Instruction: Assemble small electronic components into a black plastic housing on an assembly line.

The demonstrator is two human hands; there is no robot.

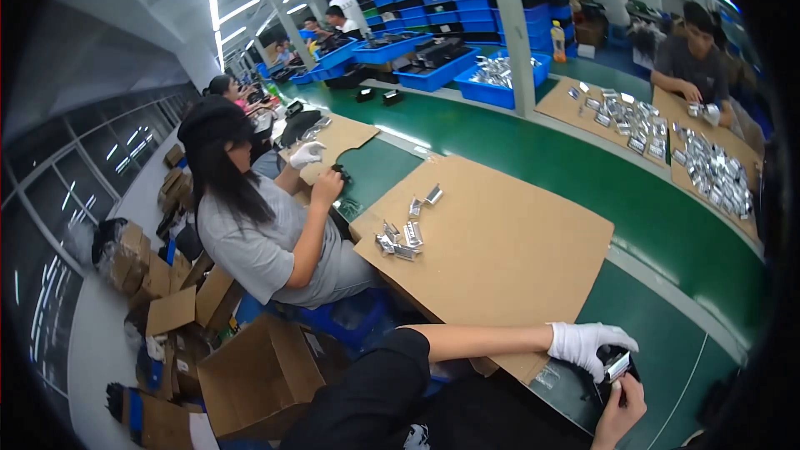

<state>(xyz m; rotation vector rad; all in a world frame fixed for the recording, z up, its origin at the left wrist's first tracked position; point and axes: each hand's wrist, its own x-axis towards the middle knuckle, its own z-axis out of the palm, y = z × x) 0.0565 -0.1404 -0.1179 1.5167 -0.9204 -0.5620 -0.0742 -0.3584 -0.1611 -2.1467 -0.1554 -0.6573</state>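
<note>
My left hand [587, 348], in a white glove, curls its fingers around a small shiny silver metal piece [617, 365] at the lower right. From below, my bare right hand [623, 410] pinches the near end of the same piece between thumb and finger. A black part lies around and beneath the silver piece, mostly hidden by my hands. Several similar silver metal pieces [408, 234] lie loosely on the brown cardboard sheet [517, 242], left of my hands.
The cardboard covers part of a green bench [667, 317]. A co-worker in grey [267, 233] sits at the left, handling a dark part. Another person [696, 54] sits across, near heaped silver pieces [717, 171]. Blue bins [487, 96] stand behind; an open carton [258, 375] is at lower left.
</note>
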